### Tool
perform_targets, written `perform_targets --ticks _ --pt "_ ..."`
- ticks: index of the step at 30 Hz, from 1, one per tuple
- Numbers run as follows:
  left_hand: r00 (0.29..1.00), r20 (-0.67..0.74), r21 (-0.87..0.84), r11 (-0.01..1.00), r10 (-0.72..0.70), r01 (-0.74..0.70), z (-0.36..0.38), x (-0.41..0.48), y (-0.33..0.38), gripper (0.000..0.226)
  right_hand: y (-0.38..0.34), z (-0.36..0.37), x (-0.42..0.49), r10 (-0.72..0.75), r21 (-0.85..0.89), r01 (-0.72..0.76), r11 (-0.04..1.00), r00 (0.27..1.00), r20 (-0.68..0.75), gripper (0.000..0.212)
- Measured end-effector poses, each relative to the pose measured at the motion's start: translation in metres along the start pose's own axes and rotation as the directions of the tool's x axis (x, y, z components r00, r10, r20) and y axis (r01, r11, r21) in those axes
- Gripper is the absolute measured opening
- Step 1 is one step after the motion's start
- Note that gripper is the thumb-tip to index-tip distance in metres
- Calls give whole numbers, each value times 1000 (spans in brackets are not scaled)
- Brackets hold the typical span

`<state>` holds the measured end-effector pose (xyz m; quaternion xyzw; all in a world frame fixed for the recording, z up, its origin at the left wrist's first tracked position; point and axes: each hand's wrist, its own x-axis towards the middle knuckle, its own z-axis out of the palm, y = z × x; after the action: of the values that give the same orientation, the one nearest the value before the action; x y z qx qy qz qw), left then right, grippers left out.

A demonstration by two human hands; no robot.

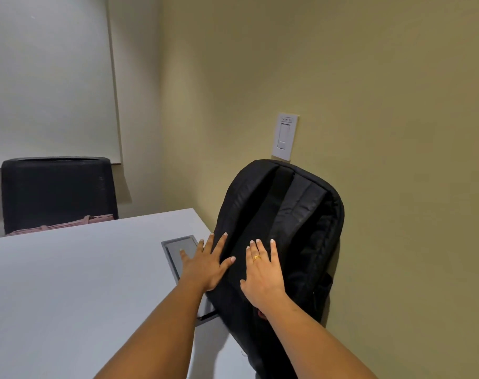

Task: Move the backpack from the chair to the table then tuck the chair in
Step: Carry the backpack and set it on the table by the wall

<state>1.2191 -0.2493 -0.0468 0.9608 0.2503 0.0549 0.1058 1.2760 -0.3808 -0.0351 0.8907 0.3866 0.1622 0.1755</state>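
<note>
A black backpack (287, 214) stands upright on the white table (69, 283), leaning against the wall at the table's right edge, with its padded straps facing me. My left hand (205, 263) lies flat with spread fingers on the backpack's lower left side. My right hand (263, 274), wearing a gold ring, presses flat on the backpack's lower middle. Neither hand grips anything. The chair the backpack came from is outside the view.
A grey inset power panel (178, 253) sits in the table just left of the backpack. A black chair (58, 192) with a pink cloth on its seat stands at the table's far side. A light switch (285, 136) is on the wall above the backpack.
</note>
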Motion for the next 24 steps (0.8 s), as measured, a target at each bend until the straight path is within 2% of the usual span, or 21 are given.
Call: perform_targets --ticks 7,13,24 --pt "995 91 34 998 -51 48 32 -41 -14 65 -24 18 -23 -60 95 49 994 991 116 72" --pt "989 127 47 997 -70 65 42 -72 -7 66 -23 22 -48 -95 91 83 992 986 137 69" --pt "981 183 103 994 -61 43 58 -159 37 66 3 21 -136 -85 253 37 967 979 183 69"
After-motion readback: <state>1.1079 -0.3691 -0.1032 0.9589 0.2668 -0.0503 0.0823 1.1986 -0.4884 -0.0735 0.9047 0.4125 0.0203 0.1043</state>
